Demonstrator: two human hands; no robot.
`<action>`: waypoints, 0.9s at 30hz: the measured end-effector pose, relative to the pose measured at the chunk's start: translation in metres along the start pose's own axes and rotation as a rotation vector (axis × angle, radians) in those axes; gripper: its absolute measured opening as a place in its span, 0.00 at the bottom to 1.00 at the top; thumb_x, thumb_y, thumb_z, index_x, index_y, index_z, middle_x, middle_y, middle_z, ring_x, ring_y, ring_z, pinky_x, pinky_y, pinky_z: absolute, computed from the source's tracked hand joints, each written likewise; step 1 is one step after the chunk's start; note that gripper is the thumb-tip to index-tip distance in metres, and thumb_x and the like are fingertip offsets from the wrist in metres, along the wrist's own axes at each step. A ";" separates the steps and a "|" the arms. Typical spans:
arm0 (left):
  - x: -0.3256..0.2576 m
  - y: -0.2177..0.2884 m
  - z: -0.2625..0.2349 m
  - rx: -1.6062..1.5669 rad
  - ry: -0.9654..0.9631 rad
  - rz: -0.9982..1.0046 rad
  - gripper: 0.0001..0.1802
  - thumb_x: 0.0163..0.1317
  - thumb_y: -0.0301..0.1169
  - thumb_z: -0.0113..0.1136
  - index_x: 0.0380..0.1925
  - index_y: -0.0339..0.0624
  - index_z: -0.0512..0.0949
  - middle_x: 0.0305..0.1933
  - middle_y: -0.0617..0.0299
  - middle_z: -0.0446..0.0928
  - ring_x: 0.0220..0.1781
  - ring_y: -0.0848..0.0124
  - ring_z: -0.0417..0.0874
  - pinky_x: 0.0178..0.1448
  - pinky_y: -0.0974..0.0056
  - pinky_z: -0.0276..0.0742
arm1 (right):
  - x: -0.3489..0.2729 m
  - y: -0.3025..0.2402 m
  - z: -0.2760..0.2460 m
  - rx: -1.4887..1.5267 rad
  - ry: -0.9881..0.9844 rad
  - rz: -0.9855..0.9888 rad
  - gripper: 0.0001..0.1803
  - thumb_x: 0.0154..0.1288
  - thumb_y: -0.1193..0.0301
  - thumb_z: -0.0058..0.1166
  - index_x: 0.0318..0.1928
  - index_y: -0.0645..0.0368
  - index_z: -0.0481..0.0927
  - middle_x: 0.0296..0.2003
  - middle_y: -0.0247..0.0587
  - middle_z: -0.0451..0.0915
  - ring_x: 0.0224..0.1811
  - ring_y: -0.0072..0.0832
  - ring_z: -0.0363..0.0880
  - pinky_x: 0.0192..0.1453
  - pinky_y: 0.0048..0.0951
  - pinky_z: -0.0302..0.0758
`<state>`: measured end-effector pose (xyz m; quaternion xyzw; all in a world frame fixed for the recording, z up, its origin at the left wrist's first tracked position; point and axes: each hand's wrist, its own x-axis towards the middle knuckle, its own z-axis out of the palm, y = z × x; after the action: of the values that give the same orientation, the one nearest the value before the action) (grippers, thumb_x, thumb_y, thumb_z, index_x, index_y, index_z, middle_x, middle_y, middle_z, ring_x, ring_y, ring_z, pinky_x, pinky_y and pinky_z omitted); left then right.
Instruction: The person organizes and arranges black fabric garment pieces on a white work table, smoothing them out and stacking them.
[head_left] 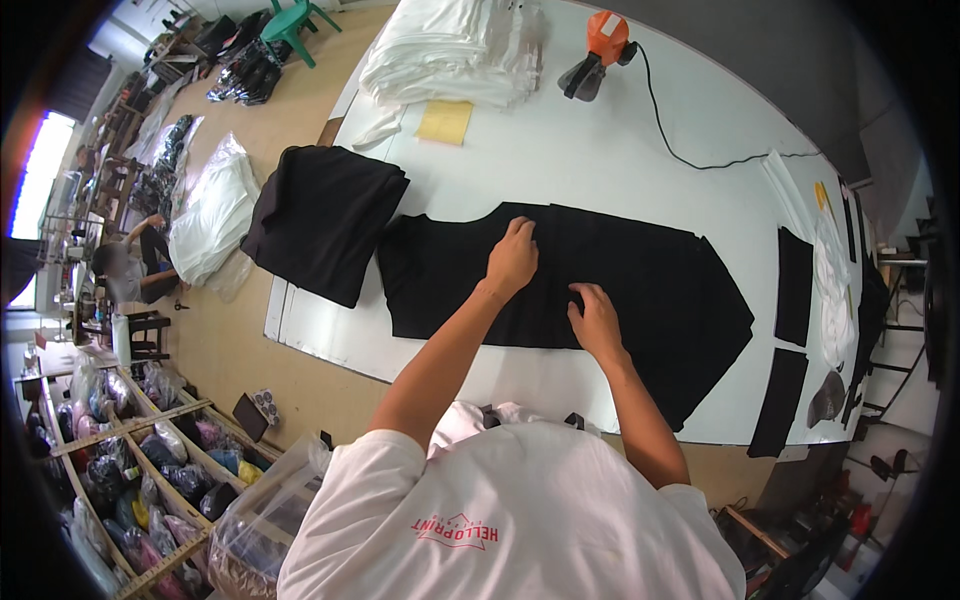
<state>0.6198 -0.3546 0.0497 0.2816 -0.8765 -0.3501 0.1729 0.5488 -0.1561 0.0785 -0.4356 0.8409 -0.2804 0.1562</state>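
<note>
**Both hands on the black cloth**

My left hand [513, 256] lies near the top edge of the black cloth [660, 290], fingers curled down onto it. My right hand [596, 320] presses at its middle, fingers bent, possibly pinching a fold; can't tell. The cloth is spread flat across the white table [600, 150]. A folded black stack [322, 222] sits just left; white stack [450, 50] beyond.

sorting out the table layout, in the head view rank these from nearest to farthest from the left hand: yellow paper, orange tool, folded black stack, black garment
1. black garment: directly under the left hand, touched by it.
2. folded black stack: to the left of the hand, at the table's left edge.
3. yellow paper: beyond the hand, by the white pile.
4. orange tool: far side, up and to the right.
</note>
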 end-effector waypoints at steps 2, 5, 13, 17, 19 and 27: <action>0.030 0.003 0.012 0.005 -0.061 -0.076 0.19 0.63 0.27 0.55 0.54 0.35 0.73 0.62 0.48 0.70 0.56 0.45 0.78 0.57 0.49 0.77 | 0.000 0.001 -0.001 0.040 -0.015 0.037 0.16 0.65 0.74 0.54 0.53 0.64 0.77 0.52 0.52 0.78 0.56 0.47 0.75 0.61 0.42 0.72; 0.061 -0.002 0.016 0.092 -0.211 -0.143 0.19 0.61 0.28 0.57 0.53 0.36 0.73 0.58 0.48 0.72 0.54 0.45 0.78 0.56 0.48 0.76 | -0.003 0.009 0.000 0.090 -0.029 0.121 0.16 0.64 0.75 0.55 0.53 0.63 0.77 0.52 0.51 0.78 0.56 0.47 0.75 0.61 0.41 0.72; 0.059 -0.005 0.013 0.413 -0.091 0.299 0.16 0.58 0.27 0.58 0.47 0.41 0.74 0.47 0.53 0.77 0.49 0.59 0.79 0.60 0.56 0.69 | 0.025 0.016 0.006 0.135 0.063 0.085 0.21 0.61 0.77 0.58 0.56 0.61 0.75 0.55 0.48 0.76 0.60 0.47 0.73 0.63 0.42 0.71; 0.044 -0.004 0.004 0.352 -0.278 0.392 0.16 0.58 0.29 0.60 0.46 0.44 0.73 0.39 0.59 0.79 0.48 0.60 0.79 0.60 0.54 0.67 | 0.078 0.000 -0.011 -0.078 0.235 -0.120 0.27 0.55 0.78 0.62 0.58 0.58 0.75 0.56 0.46 0.76 0.62 0.47 0.70 0.68 0.47 0.65; 0.036 0.003 -0.004 0.318 -0.310 0.444 0.15 0.57 0.29 0.61 0.46 0.45 0.73 0.38 0.60 0.79 0.48 0.60 0.79 0.60 0.53 0.67 | 0.102 0.009 -0.022 -0.231 0.192 -0.198 0.28 0.52 0.77 0.63 0.57 0.56 0.76 0.55 0.44 0.77 0.62 0.45 0.70 0.68 0.48 0.62; 0.030 -0.054 -0.059 0.584 -0.281 0.164 0.09 0.56 0.30 0.63 0.37 0.45 0.79 0.41 0.60 0.78 0.53 0.61 0.78 0.59 0.53 0.68 | 0.118 0.098 -0.069 -0.427 -0.014 -0.166 0.10 0.57 0.71 0.60 0.42 0.52 0.83 0.40 0.34 0.82 0.52 0.35 0.76 0.59 0.42 0.67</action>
<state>0.6461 -0.4352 0.0558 0.1969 -0.9748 -0.1045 -0.0100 0.3835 -0.1846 0.0718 -0.5283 0.8415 -0.1050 0.0426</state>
